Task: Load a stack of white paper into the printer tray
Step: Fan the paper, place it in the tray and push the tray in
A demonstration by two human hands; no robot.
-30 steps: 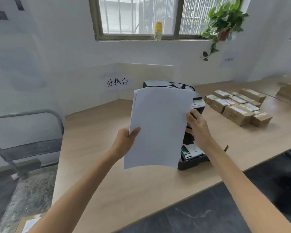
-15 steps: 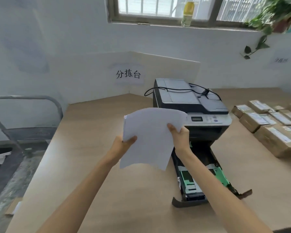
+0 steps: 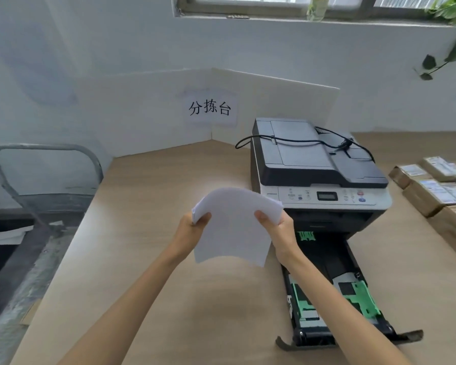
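I hold a stack of white paper in the air above the table, bowed upward in the middle. My left hand grips its left edge and my right hand grips its right edge. The paper hangs just left of the printer, a black and white machine with a cable lying across its lid. The printer's black tray is pulled out toward me, with green guides inside and no paper in it. My right forearm crosses over the tray's left side.
The wooden table runs along a white wall with a paper sign. Several cardboard boxes sit to the right of the printer. A metal cart stands off the table's left edge. A plant hangs at the top right.
The paper has come down from upright in front of my face to a lower, flatter, bowed position. My view has tilted down and closer, so the printer and open tray show fully.
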